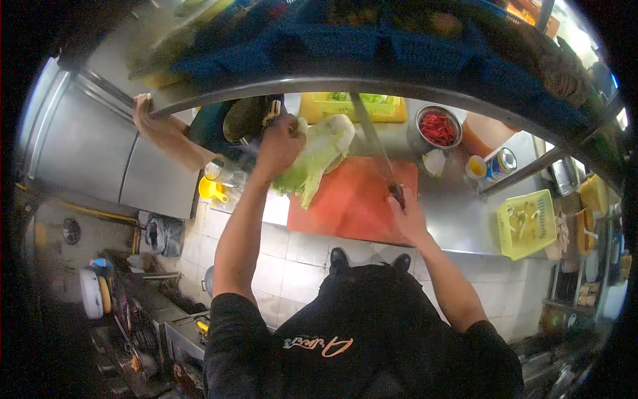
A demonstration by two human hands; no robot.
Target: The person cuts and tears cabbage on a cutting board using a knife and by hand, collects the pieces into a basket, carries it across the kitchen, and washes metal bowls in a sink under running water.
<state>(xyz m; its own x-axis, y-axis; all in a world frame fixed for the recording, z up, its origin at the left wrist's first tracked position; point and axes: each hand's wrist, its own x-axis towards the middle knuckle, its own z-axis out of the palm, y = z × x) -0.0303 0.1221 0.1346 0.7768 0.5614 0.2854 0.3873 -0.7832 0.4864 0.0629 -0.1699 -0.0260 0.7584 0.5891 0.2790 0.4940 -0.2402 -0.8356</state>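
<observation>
My left hand [282, 145] is closed on a head of leafy cabbage [323, 149], whose pale green leaves spread over the upper left part of the red cutting board [352, 206]. In my right hand [407, 214], at the board's right side, is the dark handle of a large knife [373, 136]. The knife's blade points up and away, to the right of the cabbage, apart from it. A white piece of vegetable [434, 162] lies right of the board.
Beyond the board are a yellow tray of greens [401, 109] and a metal bowl of red strips [458, 126]. A yellow basket [508, 249] stands right, near a can [493, 167]. A metal shelf bar [359, 85] crosses above. Another person's arm [174, 141] is at the left.
</observation>
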